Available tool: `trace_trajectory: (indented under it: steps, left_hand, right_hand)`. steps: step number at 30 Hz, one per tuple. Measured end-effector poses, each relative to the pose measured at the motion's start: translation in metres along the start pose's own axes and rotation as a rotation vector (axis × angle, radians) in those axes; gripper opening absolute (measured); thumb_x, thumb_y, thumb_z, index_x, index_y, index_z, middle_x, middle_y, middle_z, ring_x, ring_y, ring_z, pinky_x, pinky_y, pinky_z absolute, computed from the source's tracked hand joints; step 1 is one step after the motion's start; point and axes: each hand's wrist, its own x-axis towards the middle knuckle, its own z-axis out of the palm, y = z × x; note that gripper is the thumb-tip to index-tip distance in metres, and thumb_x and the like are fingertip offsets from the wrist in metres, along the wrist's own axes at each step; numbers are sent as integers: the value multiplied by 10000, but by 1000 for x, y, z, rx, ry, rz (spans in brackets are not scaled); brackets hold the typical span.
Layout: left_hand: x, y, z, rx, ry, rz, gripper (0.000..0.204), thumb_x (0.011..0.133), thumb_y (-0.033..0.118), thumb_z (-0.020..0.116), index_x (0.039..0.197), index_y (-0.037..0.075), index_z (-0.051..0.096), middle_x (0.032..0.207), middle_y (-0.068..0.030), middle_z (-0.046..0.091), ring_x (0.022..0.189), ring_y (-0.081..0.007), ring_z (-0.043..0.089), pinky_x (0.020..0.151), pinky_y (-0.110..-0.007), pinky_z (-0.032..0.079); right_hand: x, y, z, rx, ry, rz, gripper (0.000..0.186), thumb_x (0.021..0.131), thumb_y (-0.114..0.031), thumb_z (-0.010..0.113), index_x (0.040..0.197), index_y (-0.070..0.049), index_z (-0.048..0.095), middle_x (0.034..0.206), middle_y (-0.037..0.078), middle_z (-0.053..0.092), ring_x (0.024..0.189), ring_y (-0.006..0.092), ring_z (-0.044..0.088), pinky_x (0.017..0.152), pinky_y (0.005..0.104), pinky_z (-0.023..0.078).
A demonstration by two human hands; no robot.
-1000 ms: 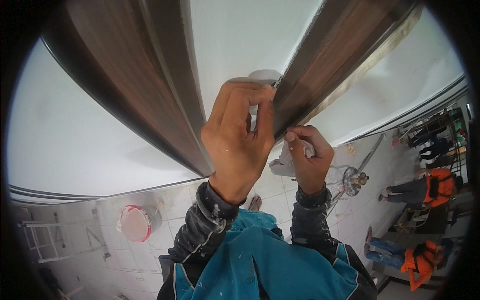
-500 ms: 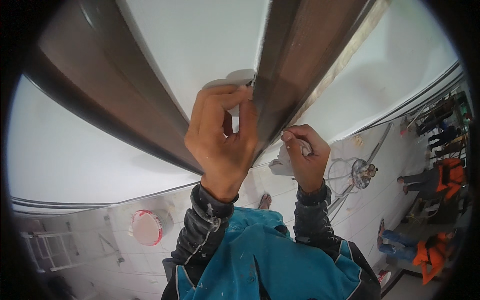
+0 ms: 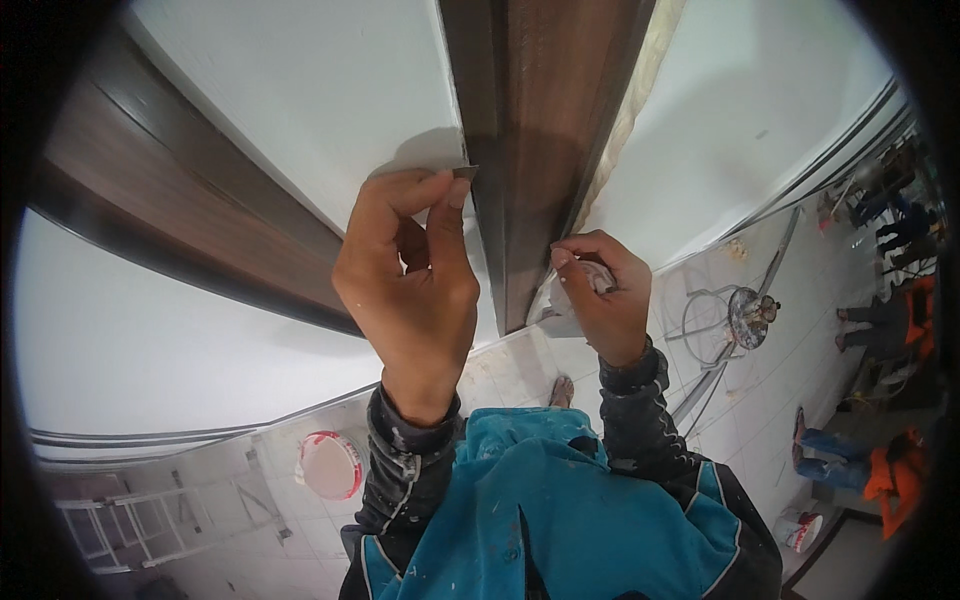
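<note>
Between thumb and forefinger, my left hand (image 3: 415, 265) pinches a small, thin dark blade-like piece (image 3: 466, 172). Its edge is at the seam between the white wall panel (image 3: 330, 90) and the dark side of the brown wood-grain frame (image 3: 560, 120). My right hand (image 3: 612, 295) is closed lower down, beside the frame's right side. A crumpled whitish piece of cloth or paper (image 3: 562, 322) is in its palm and hangs below the fingers. Whether its pinched fingertips hold anything else is too small to tell.
A second brown frame (image 3: 200, 190) curves along the left. On the tiled floor stand a bucket (image 3: 331, 466) with a red-marked rim, a ladder (image 3: 130, 530), a paint-spattered round-topped stand (image 3: 750, 318) and another bucket (image 3: 799, 528). People in orange tops (image 3: 893, 480) are at the far right.
My left hand has shifted left in the picture, still at the seam, and the small piece in its fingertips shows more plainly. The view has turned slightly; my right hand keeps its grip.
</note>
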Motion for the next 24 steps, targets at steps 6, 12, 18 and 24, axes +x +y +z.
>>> trace_trajectory:
  steps: [6, 12, 18, 24]
  left_hand:
    - [-15, -5, -15, -59, -4, -74, 84, 875, 9, 726, 892, 35, 648, 862, -23, 668, 559, -29, 448, 487, -184, 331]
    - [-89, -29, -70, -188, -110, -303, 99, 867, -5, 723, 881, 36, 634, 877, -33, 654, 570, -25, 455, 498, -178, 349]
    - [-147, -63, -139, -127, -247, -631, 91, 876, 25, 726, 911, 17, 642, 893, -44, 655, 573, -33, 496, 499, -182, 374]
    - [-153, -88, -204, -159, -292, -905, 92, 900, 57, 712, 924, 7, 638, 860, -20, 639, 577, -24, 492, 512, -190, 364]
  right_hand:
    - [9, -19, 18, -14, 15, -69, 95, 843, -39, 731, 920, 0, 691, 792, 77, 674, 697, 134, 632, 637, 261, 494]
    - [35, -58, 50, -222, 195, -352, 192, 751, -65, 825, 876, -29, 683, 795, 96, 658, 691, 207, 643, 624, 295, 500]
    - [43, -74, 78, -369, 411, -462, 215, 723, -77, 850, 853, -29, 686, 790, 83, 651, 677, 190, 633, 610, 287, 489]
    - [40, -75, 94, -356, 588, -398, 145, 746, -62, 822, 831, -15, 714, 739, 77, 654, 658, 163, 624, 609, 275, 483]
